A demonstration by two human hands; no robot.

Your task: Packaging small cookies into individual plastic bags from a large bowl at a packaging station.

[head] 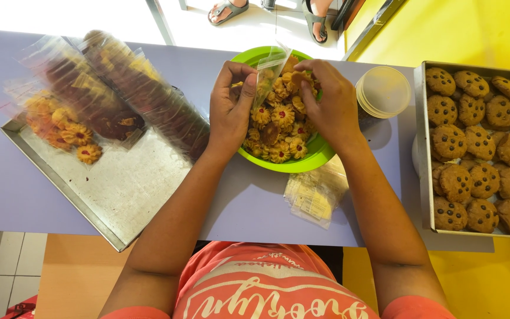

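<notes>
A green bowl (302, 160) full of flower-shaped cookies with red centres (283, 115) sits on the lilac table in front of me. My left hand (229, 109) holds a narrow clear plastic bag (268, 70) upright over the bowl. My right hand (329, 100) pinches a cookie at the mouth of that bag. Both hands hover just above the cookies in the bowl.
A metal tray (113, 189) at the left carries long filled bags of cookies (143, 88). A tin of chocolate-chip cookies (479, 147) stands at the right. A clear round lid (383, 91) and a stack of small bags (316, 198) lie near the bowl. Sandalled feet (228, 10) show beyond the table.
</notes>
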